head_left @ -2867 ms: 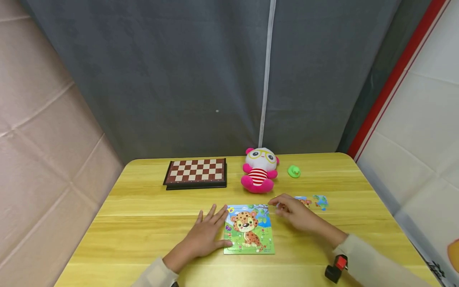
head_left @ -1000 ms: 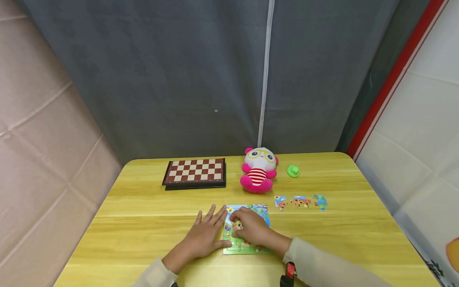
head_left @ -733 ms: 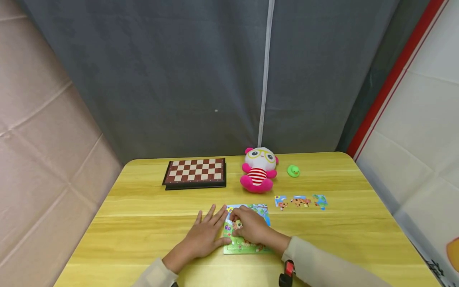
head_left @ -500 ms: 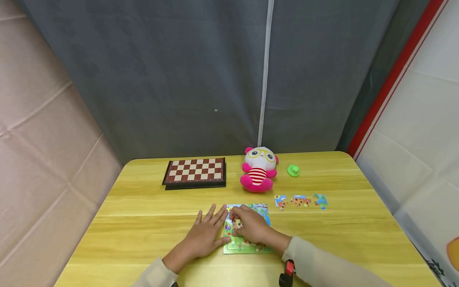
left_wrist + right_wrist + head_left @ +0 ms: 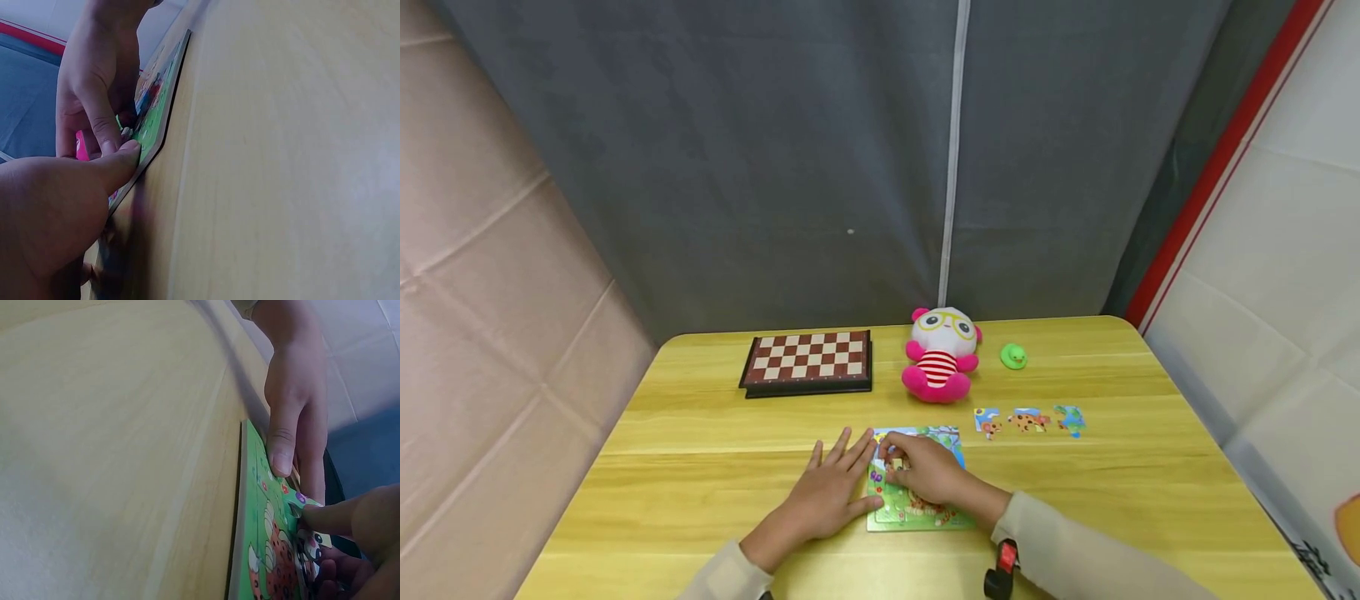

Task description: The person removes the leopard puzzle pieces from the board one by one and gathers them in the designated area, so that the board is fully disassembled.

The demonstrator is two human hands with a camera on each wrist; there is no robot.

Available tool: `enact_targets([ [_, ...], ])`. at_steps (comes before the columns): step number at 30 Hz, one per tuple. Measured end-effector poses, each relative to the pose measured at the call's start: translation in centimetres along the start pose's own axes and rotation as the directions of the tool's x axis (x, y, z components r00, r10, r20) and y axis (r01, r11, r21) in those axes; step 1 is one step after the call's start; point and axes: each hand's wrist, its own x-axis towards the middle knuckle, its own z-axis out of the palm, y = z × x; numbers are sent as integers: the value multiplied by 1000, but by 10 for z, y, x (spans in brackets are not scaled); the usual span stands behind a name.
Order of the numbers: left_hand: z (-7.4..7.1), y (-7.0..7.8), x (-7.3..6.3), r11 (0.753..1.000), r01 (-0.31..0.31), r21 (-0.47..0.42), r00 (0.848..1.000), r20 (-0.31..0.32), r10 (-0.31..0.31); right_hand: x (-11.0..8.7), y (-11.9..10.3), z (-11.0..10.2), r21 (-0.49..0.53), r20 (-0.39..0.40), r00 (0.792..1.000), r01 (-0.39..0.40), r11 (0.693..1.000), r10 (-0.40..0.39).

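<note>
Your table is light wood-grain, with a dark grey curtain behind, a pale creased wall covering on the left and a white one past a red strip on the right. Along the back: chessboard, pink-and-white plush panda, green duck. The animal puzzle lies flat near you, between and under your two hands. Your left hand has its fingers spread, thumb and fingertips at the puzzle's left edge. Your right hand is over the puzzle, thumb and fingers pinching a puzzle piece with part of the spotted animal's face; your fingers hide some of it. Three loose pieces sit in a row on the table, right of the puzzle, apart from both hands.
</note>
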Motion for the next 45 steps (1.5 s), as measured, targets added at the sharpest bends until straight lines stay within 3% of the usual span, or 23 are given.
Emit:
enact_targets([
  [7, -1, 0, -1, 1000, 2, -6, 1000, 1, -2, 0, -1, -1, 27, -9, 1000, -6, 1000, 6],
  [22, -1, 0, -1, 1000, 3, -6, 1000, 9, -3, -3, 8, -6, 203, 9, 1000, -6, 979, 4],
  [38, 2, -2, 0, 1000, 4, 7, 1000, 1, -4, -11, 18, -12, 259, -50, 997, 64, 964, -52],
  [45, 3, -2, -1, 1000, 1, 6, 1000, -9, -1, -13, 24, -16, 244, -72, 997, 58, 968, -41],
])
